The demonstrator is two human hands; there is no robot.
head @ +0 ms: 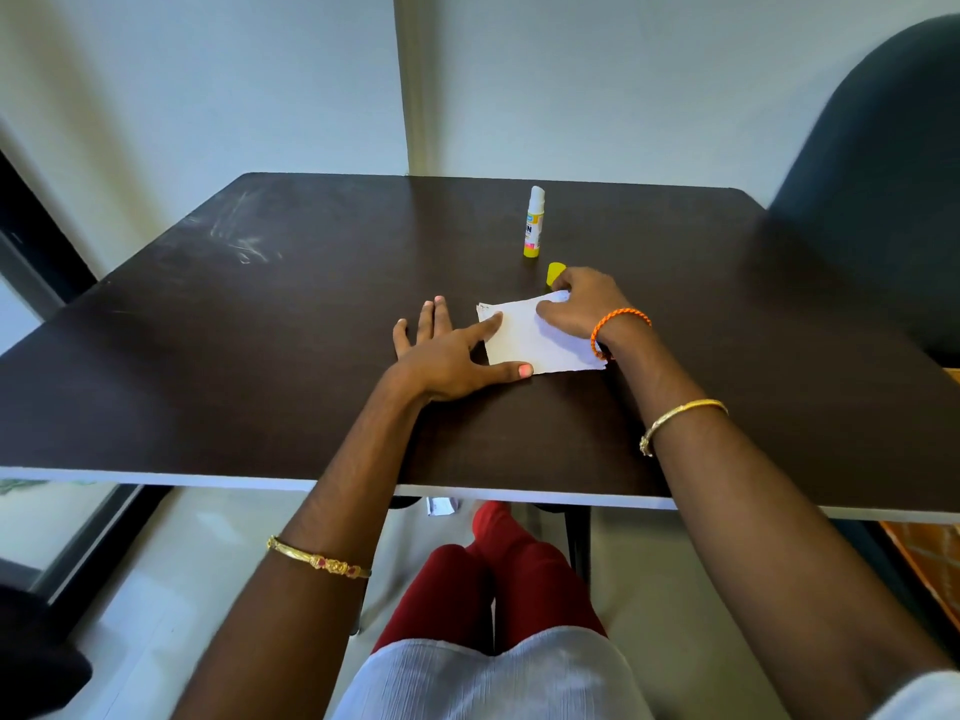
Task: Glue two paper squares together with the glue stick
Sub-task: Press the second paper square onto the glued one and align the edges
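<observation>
We see a big dark table (311, 356). On it lies the white paper (540, 340), near the middle. Our left hand (447, 356) lies flat, its fingers straight, holding the paper's left edge down. Our right hand (582, 309) curls on the far corner; we cannot tell if it pinches. We should press and rub slowly, edges matched. The glue stick (535, 223) stands uncapped behind, its yellow cap (555, 273) beside our right hand.

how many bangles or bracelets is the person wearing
3. A gold bangle on the left forearm, an orange bracelet at the right wrist, and a second gold bangle further up the right forearm. More could sit out of view.
</observation>
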